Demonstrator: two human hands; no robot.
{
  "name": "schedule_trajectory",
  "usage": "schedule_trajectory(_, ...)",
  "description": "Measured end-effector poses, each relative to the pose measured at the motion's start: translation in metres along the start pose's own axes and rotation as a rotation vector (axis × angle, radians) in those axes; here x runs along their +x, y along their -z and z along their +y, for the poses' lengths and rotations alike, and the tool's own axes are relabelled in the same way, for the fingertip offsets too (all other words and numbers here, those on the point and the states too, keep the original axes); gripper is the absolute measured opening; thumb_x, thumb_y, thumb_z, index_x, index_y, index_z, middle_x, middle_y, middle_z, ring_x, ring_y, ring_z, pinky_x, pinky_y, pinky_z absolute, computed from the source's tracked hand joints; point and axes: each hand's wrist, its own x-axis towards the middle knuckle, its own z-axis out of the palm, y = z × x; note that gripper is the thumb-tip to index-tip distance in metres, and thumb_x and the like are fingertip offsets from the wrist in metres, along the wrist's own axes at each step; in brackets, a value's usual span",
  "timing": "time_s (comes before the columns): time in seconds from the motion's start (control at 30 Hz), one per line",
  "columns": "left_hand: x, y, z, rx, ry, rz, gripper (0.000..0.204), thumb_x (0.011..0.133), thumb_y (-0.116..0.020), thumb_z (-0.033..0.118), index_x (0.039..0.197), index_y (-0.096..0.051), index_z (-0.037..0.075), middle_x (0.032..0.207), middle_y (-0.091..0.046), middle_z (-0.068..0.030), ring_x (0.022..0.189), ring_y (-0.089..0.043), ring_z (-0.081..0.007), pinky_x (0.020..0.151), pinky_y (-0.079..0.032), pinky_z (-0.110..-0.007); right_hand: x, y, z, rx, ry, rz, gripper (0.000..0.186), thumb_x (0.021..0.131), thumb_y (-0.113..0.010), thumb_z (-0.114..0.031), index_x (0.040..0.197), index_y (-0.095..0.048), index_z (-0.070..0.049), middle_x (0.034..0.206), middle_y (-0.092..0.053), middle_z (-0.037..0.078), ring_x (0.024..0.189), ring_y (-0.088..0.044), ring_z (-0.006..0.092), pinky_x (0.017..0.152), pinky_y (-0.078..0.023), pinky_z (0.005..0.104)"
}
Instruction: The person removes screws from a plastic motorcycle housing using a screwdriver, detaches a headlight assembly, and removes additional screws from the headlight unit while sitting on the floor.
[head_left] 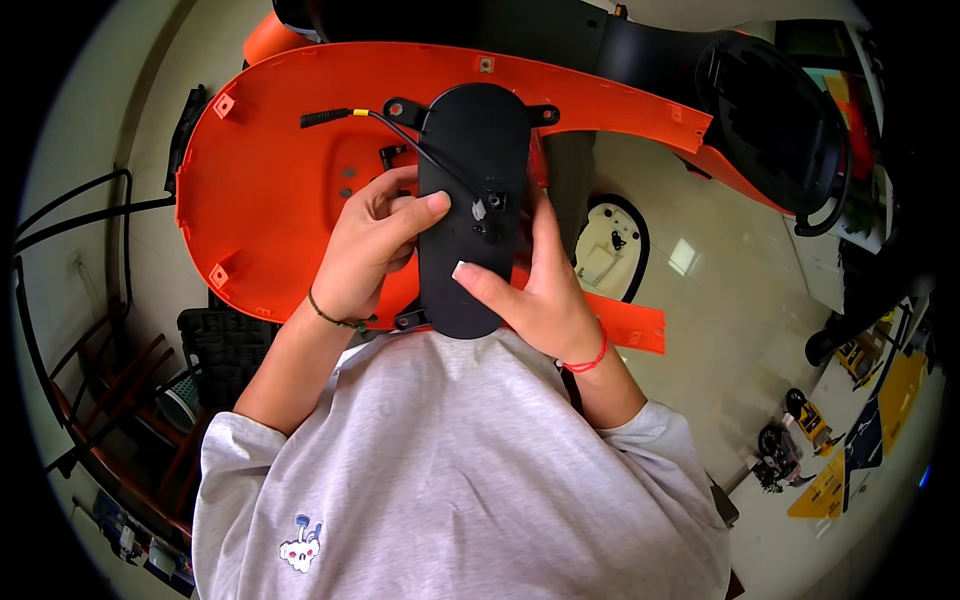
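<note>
Between both hands is a long black oval housing (470,130) with mounting tabs and a short cable (412,143) coming out of its face. The cable ends in a black connector (325,118) that points left. My left hand (375,235) grips the housing's left edge, thumb on the face and fingers behind. My right hand (535,285) holds the right edge, its thumb lying on the lower face. Behind the housing lies a large orange shell panel (270,180) with small screw bosses. Most of my fingers are hidden behind the housing.
A black part with a round end (770,120) is at the upper right, beside the orange panel's arm. A cream, black-rimmed part (610,250) lies on the floor. Small yellow model vehicles (810,420) stand at the right. A woven black seat (230,350) is at the left.
</note>
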Motion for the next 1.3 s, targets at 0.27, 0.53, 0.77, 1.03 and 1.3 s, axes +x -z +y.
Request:
schedule_trajectory(0.27, -0.007, 0.0, -0.005, 0.022, 0.038, -0.045, 0.055, 0.084, -0.074, 0.024, 0.125, -0.052, -0.005, 0.066, -0.051, 0.0077, 0.056, -0.038, 0.0015, 0.048, -0.025, -0.018, 0.026, 0.036, -0.016, 0.39, -0.085, 0.378, 0.03, 0.095, -0.063, -0.012, 0.121, -0.057, 0.003, 0.106, -0.065, 0.007, 0.092, -0.059, 0.0086, 0.081, -0.047, 0.0235)
schedule_trajectory(0.53, -0.007, -0.002, -0.011, 0.054, -0.011, -0.026, 0.061, 0.081, -0.077, 0.019, 0.128, -0.05, -0.01, 0.064, -0.045, 0.0079, 0.061, -0.04, -0.0001, 0.058, -0.031, -0.018, 0.03, 0.044, -0.009, 0.445, -0.169, 0.388, 0.022, 0.095, -0.063, -0.016, 0.107, -0.066, 0.002, 0.093, -0.068, 0.003, 0.082, -0.06, 0.0077, 0.073, -0.045, 0.0223)
schedule_trajectory(0.77, -0.007, -0.006, -0.014, 0.158, -0.109, 0.02, 0.064, 0.079, -0.078, 0.018, 0.128, -0.049, -0.013, 0.06, -0.039, 0.0077, 0.06, -0.04, -0.0013, 0.061, -0.033, -0.019, 0.031, 0.047, -0.011, 0.455, -0.197, 0.368, 0.02, 0.093, -0.06, -0.013, 0.106, -0.066, 0.002, 0.09, -0.067, 0.003, 0.08, -0.059, 0.0094, 0.072, -0.045, 0.0241)
schedule_trajectory(1.03, -0.01, -0.007, -0.014, 0.238, -0.153, 0.026, 0.062, 0.078, -0.079, 0.018, 0.125, -0.049, -0.012, 0.059, -0.038, 0.0069, 0.057, -0.039, -0.0014, 0.058, -0.032, -0.019, 0.035, 0.043, -0.013, 0.381, -0.214, 0.42, 0.015, 0.091, -0.061, -0.01, 0.101, -0.066, 0.001, 0.085, -0.066, 0.001, 0.075, -0.057, 0.0071, 0.069, -0.042, 0.0221)
schedule_trajectory(1.3, -0.011, -0.006, -0.012, 0.236, -0.134, 0.02, 0.061, 0.079, -0.078, 0.018, 0.124, -0.049, -0.011, 0.059, -0.038, 0.007, 0.057, -0.039, -0.0012, 0.057, -0.031, -0.019, 0.036, 0.039, -0.012, 0.531, -0.236, 0.389, 0.014, 0.091, -0.06, -0.007, 0.102, -0.063, -0.001, 0.088, -0.065, 0.0, 0.076, -0.055, 0.0058, 0.067, -0.04, 0.0213)
